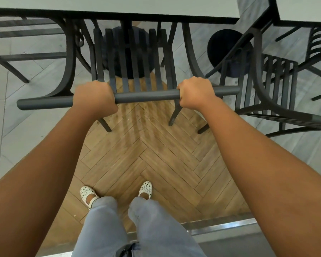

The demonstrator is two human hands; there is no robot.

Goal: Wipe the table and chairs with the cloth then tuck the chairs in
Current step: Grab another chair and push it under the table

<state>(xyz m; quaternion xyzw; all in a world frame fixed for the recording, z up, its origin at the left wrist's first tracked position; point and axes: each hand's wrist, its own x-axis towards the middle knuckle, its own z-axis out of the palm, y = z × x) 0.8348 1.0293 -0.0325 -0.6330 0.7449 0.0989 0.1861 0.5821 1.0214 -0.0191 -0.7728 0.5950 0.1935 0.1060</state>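
Head view, looking straight down. Left hand point(95, 97) wrapped over the round top rail point(146, 95) of a dark slatted metal chair point(135, 58), fingers curled together round the bar, knuckles up. Right hand point(195, 93) gripping the same rail further along, fingers likewise curled tight round it (fingertips hidden beneath the bar on both sides). Rail ends sticking out past each fist, the left end longer. Chair seat slats reaching forward under the near edge of the pale table point(119, 4), front of the seat hidden below the dark tabletop rim, rear legs standing on the herringbone wood floor point(146, 145). Curved armrests sweeping out on either side of the seat.

Second dark chair point(271, 86) just to the right, angled, its slatted seat partly under the table corner. Part of a third chair point(26, 38) at far left, also under the table edge. Round black table base point(228, 52) visible on the grey tiled floor point(17, 117) between the chairs, another dark base behind the held chair's slats. Further tabletop point(304, 8) in the upper right corner, apart from the first by a narrow gap.

Below, two legs in light blue jeans point(104, 229), white perforated shoes point(145, 189) planted on the wood, well behind the chair. Metal floor strip point(220, 227) crossing behind the feet. No cloth in sight, so its whereabouts cannot be told.
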